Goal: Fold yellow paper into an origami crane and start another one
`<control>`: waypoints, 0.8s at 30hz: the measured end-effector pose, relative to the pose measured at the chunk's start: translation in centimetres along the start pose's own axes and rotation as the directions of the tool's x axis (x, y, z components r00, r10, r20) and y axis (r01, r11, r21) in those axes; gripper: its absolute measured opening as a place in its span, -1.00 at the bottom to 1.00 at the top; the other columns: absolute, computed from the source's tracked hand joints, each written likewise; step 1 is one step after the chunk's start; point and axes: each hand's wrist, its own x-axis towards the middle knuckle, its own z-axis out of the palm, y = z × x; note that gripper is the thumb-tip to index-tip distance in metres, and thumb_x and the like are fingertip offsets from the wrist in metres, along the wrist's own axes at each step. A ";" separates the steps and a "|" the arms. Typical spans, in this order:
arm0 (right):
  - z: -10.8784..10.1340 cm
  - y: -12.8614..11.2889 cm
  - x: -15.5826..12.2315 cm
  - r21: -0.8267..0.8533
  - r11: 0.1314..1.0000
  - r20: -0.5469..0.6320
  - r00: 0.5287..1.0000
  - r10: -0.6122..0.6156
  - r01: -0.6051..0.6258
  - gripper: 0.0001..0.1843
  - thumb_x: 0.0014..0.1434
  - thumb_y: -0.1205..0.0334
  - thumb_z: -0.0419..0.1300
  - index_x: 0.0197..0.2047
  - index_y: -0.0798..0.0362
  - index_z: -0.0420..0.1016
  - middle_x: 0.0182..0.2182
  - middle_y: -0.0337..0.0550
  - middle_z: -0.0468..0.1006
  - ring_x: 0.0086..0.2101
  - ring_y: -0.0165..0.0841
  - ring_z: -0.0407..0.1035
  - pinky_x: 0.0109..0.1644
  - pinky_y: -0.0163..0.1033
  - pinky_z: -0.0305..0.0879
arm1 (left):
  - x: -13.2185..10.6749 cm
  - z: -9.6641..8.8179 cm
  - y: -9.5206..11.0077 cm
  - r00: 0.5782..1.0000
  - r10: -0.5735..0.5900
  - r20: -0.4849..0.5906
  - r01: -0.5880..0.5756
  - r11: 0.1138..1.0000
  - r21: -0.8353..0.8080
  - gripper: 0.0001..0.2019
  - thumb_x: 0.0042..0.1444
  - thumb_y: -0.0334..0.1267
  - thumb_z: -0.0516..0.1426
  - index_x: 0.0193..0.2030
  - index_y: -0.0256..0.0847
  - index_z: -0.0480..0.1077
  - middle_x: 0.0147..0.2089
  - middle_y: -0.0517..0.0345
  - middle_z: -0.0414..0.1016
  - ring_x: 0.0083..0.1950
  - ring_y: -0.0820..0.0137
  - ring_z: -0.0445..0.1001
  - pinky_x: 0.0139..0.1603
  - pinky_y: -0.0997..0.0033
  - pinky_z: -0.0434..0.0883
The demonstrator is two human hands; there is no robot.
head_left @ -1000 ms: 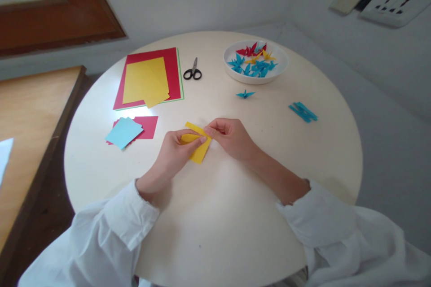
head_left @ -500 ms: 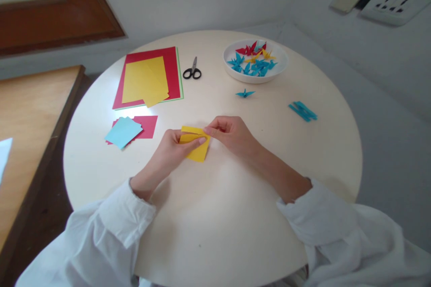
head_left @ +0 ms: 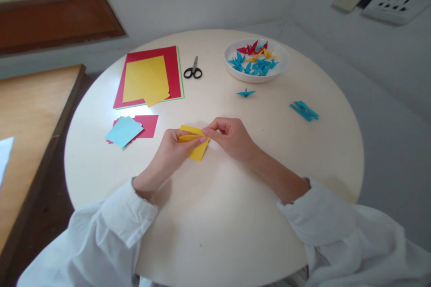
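Note:
Both hands hold a piece of yellow origami paper point(head_left: 199, 152), partly folded, over the middle of the round table point(head_left: 215, 215). My left hand point(head_left: 171, 150) is closed on its left side, the thumb lying across the front face. At the upper right corner, my right hand point(head_left: 229, 135) pinches the edge between thumb and fingers. A flap stands up along the paper's top, with a gap below it. The fingers behind the sheet are hidden. Beyond the hands lies a single blue paper crane point(head_left: 246, 93).
A white dish point(head_left: 257, 78) holds several blue, red and yellow cranes. Black-handled scissors point(head_left: 193, 71) lie beside large red sheets point(head_left: 174, 76) topped by yellow sheets point(head_left: 144, 80). Light blue squares point(head_left: 124, 131) overlap pink paper point(head_left: 148, 125) at left. Blue folded strips point(head_left: 304, 110) lie at right.
The yellow paper has tilted slightly in my hands, and the left thumb has shifted a little to the right along it. The camera view has moved slightly.

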 end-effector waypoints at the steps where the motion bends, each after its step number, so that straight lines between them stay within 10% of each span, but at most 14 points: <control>1: 0.0 0.0 0.0 -0.007 1.000 -0.005 1.000 -0.001 0.001 -0.79 0.02 0.22 0.18 -0.59 0.12 0.41 -0.64 -0.31 0.41 -0.57 -0.53 0.18 -0.45 -0.35 0.10 | 0.0 0.0 0.0 1.000 0.002 -0.001 -0.002 1.000 -0.003 -0.75 -0.05 -0.13 0.23 -0.47 -0.34 0.48 -0.51 0.15 0.43 -0.49 0.51 0.30 -0.51 0.52 0.18; 24: 0.2 0.1 -0.2 -0.007 1.000 -0.010 1.000 0.008 -0.008 -0.75 0.05 0.18 0.14 -0.58 0.11 0.36 -0.62 -0.28 0.41 -0.55 -0.51 0.21 -0.45 -0.35 0.13 | -0.3 0.3 0.6 1.000 0.011 -0.021 -0.012 1.000 -0.012 -0.78 -0.07 -0.18 0.23 -0.53 -0.33 0.44 -0.55 0.20 0.37 -0.55 0.58 0.20 -0.59 0.56 0.11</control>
